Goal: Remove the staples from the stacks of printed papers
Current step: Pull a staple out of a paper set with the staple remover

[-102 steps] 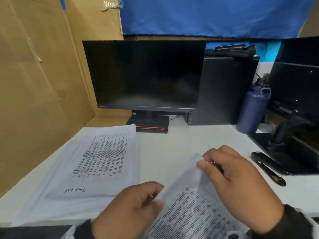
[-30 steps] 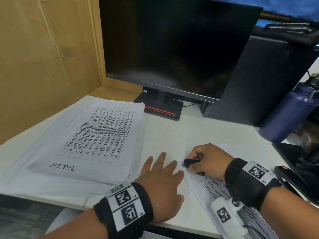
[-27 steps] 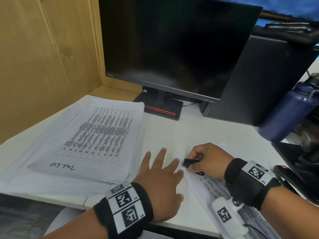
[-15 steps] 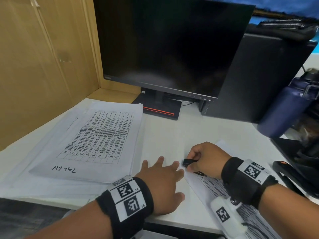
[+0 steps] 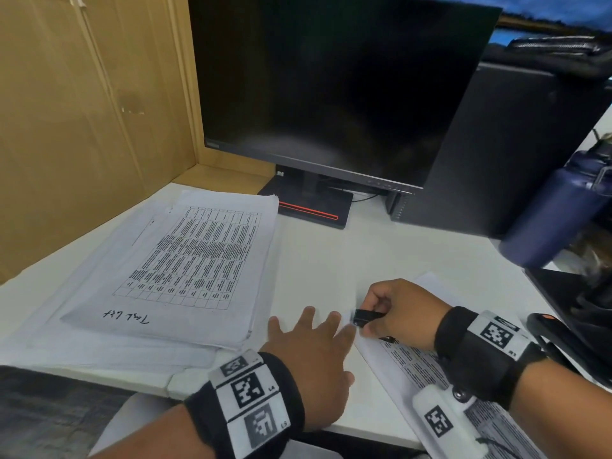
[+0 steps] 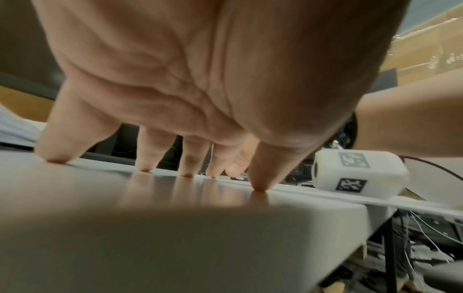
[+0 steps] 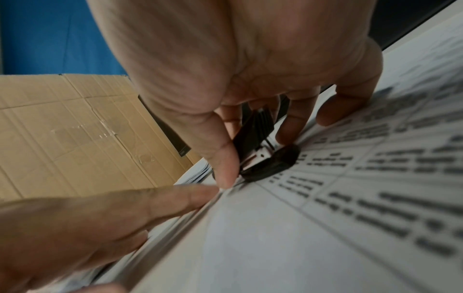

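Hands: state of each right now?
Left hand: open, fingers spread flat on the desk.
Right hand: pinching the black staple remover against the printed papers.

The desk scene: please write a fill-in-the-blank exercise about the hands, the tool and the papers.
1. The right hand pinches a small ____ staple remover.
2. The left hand lies with fingers spread on the ____ desk.
3. The thick stack of papers lies to the ____ of the left hand.
4. The monitor screen is ____.

Missing words: black; white; left; dark
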`<state>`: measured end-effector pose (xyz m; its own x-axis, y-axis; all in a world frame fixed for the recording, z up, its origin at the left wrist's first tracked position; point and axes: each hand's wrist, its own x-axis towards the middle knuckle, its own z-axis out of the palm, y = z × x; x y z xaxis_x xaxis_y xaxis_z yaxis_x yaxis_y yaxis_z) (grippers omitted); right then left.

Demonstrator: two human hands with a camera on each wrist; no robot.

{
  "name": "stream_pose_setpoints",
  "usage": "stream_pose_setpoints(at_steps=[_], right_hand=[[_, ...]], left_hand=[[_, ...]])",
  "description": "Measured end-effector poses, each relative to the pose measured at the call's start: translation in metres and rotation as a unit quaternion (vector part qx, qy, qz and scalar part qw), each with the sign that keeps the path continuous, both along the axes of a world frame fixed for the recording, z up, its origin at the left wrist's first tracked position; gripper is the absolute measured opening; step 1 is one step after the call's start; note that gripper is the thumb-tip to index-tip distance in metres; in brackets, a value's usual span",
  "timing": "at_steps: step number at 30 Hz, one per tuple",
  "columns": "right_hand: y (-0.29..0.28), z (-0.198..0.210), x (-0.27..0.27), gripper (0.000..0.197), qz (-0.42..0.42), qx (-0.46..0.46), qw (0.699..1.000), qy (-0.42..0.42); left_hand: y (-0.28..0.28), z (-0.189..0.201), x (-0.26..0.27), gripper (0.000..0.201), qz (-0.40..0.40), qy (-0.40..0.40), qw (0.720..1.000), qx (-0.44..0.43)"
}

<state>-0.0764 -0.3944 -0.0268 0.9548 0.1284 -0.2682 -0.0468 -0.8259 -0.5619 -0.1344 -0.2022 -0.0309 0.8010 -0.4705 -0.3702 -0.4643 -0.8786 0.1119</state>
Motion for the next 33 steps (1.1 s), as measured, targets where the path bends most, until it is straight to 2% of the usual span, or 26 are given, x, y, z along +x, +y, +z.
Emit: stream_pose_setpoints(at_steps=[5, 10, 15, 18, 21, 26, 30, 33], right_hand=[[0.004, -0.004, -0.008, 0.017, -0.010, 0.038, 0.999, 0.001], [0.010, -0.008, -0.014, 0.017, -0.034, 0.058, 0.998, -0.005], [0.013, 0.001, -0.014, 0.017, -0.047, 0.064, 0.997, 0.001], [0.014, 0.000, -0.016, 0.018, -0.066, 0.082, 0.994, -0.006], [0.013, -0.003, -0.014, 0.019, -0.093, 0.094, 0.991, -0.012], [0.009, -0.006, -0.007, 0.019, -0.128, 0.123, 0.984, -0.002], [0.009, -0.007, -0.007, 0.021, -0.141, 0.139, 0.980, 0.005], [0.009, -0.007, -0.006, 0.021, -0.130, 0.142, 0.981, 0.015]], left_hand=[[-0.009, -0.010, -0.017, 0.066, 0.012, -0.024, 0.999, 0.021], [-0.001, -0.002, -0.019, 0.070, 0.004, 0.013, 1.000, -0.001], [0.009, 0.031, 0.012, 0.063, -0.068, 0.062, 0.993, 0.070], [0.006, 0.035, 0.030, 0.050, -0.128, 0.034, 0.986, 0.100], [0.007, 0.030, 0.040, 0.041, -0.150, -0.007, 0.986, 0.069], [0.016, 0.024, 0.045, 0.045, -0.129, -0.008, 0.992, -0.003], [0.017, 0.016, 0.050, 0.049, -0.139, -0.019, 0.990, 0.002], [0.013, 0.014, 0.051, 0.054, -0.149, -0.019, 0.988, 0.037]])
